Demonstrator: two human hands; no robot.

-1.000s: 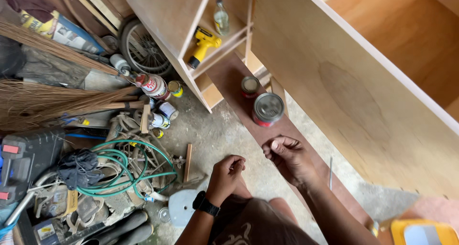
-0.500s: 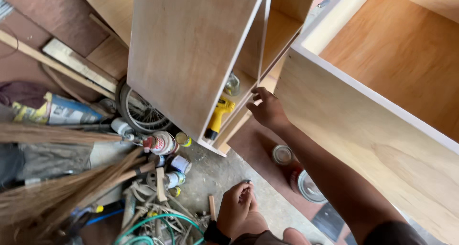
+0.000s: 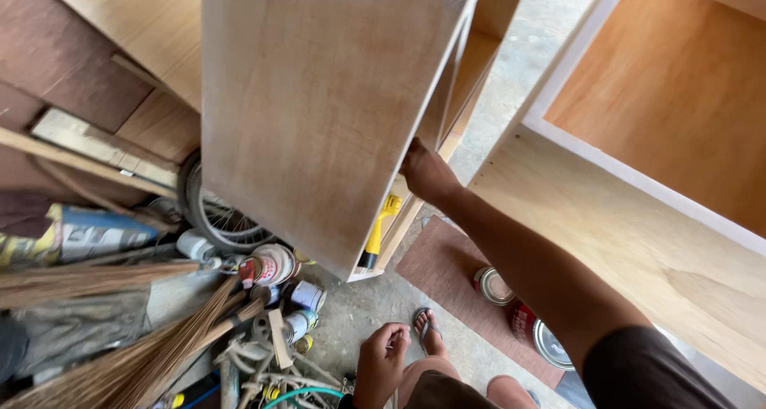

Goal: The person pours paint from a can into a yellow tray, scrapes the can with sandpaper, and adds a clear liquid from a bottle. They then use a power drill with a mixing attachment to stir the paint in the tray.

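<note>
My right hand (image 3: 423,172) reaches forward and grips the front edge of a tall plywood cabinet (image 3: 319,114). Its fingers are hidden behind the side panel. The cabinet leans tilted over the floor clutter. A yellow-handled tool (image 3: 377,233) lies on a shelf inside it, just below my hand. My left hand (image 3: 381,359) hangs low by my thigh with loosely curled fingers and nothing visible in it. My sandalled foot (image 3: 428,329) stands on the concrete beside it.
A second, larger plywood cabinet (image 3: 638,185) lies open to the right. Two metal cans (image 3: 493,285) (image 3: 549,343) sit on a brown board (image 3: 447,265). A bicycle wheel (image 3: 215,217), brooms (image 3: 112,353), small tins (image 3: 303,297) and hoses crowd the floor at left.
My right hand rose from the floor by the cans to the cabinet edge. The view has moved closer to the cabinet. My left hand stayed low.
</note>
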